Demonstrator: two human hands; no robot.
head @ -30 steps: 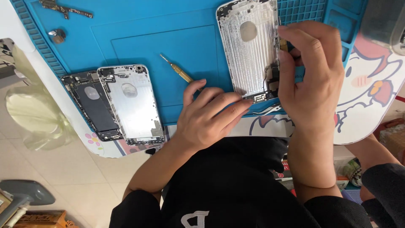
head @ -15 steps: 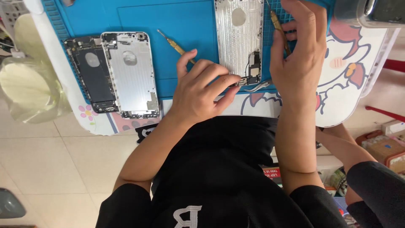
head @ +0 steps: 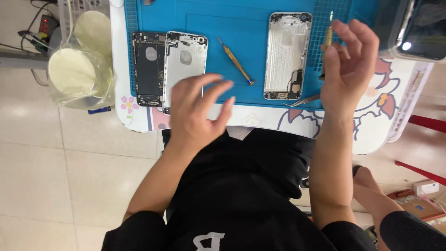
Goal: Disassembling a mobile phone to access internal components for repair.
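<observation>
My left hand (head: pixel 200 109) hovers over the table's near edge with its fingers spread and nothing in it. My right hand (head: pixel 348 69) is raised at the right of a silver phone housing (head: pixel 285 51) and pinches a thin screwdriver (head: pixel 328 35) between thumb and fingers, held upright. The housing lies flat on the blue work mat (head: pixel 241 28), touched by neither hand. Metal tweezers (head: pixel 304 101) lie at its lower right corner. A second yellow-handled screwdriver (head: pixel 236 67) rests on the mat between the two hands.
A dark phone housing (head: pixel 147 67) and another silver one (head: pixel 186 60) lie side by side on the mat's left. A clear plastic container (head: pixel 79 69) stands left of the white printed table (head: pixel 371 125). A dark device (head: pixel 413 28) sits at top right. Another person's leg (head: pixel 371 195) is at lower right.
My left hand has lifted off the silver housing and moved left, fingers now spread. My right hand has drawn back to the right of the housing with the screwdriver. The view has shifted.
</observation>
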